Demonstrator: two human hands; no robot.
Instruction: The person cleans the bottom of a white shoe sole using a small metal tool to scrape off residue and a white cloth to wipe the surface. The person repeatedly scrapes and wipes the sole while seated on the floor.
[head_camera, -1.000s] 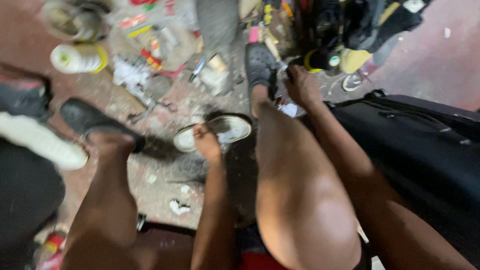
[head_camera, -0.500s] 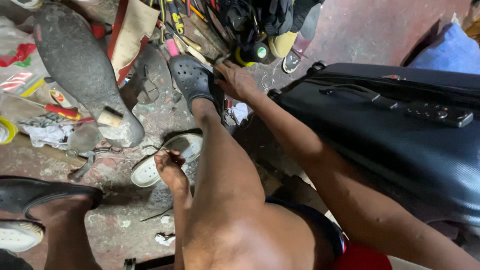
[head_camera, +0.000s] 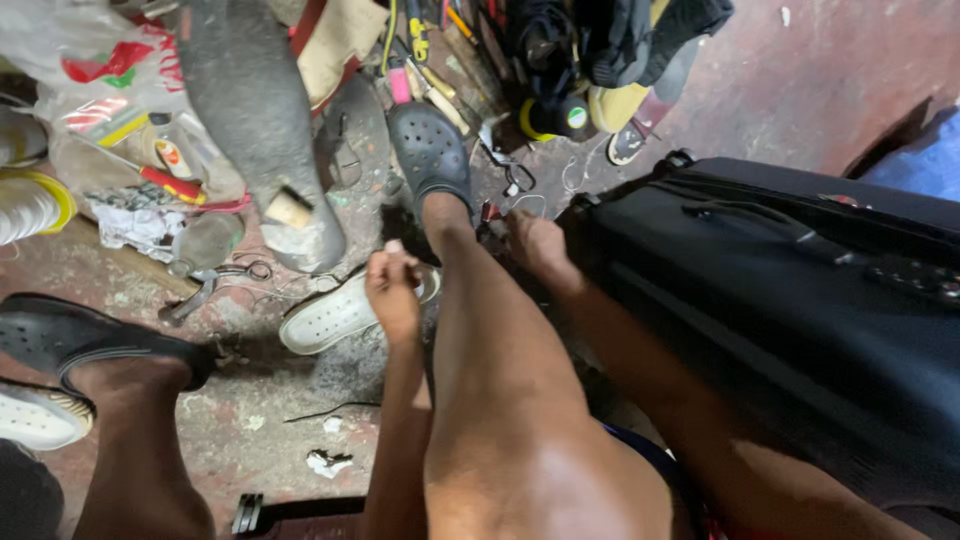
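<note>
My left hand (head_camera: 392, 290) hovers with its fingers pinched together just over the heel end of a white perforated shoe (head_camera: 330, 315) lying on the floor. I see nothing clear between the fingers. My right hand (head_camera: 540, 252) reaches down to the floor on the far side of my right leg, against the front edge of a black suitcase (head_camera: 780, 300). Its fingertips are hidden, so what it grips is unclear. Small metal scissors (head_camera: 515, 185) lie just beyond it. My right foot wears a black clog (head_camera: 430, 150).
A big grey rubber sole (head_camera: 260, 130) lies at upper left, among pliers (head_camera: 205, 288), packets and a yellow-rimmed roll (head_camera: 35, 200). Tools and dark shoes pile up at the top centre. My left foot in a black clog (head_camera: 90, 340) and another white shoe (head_camera: 35, 415) sit at left.
My right hand has drawn back from the tool pile by the clog to the floor beside the suitcase. My left hand stays over the white shoe. The view has shifted slightly.
</note>
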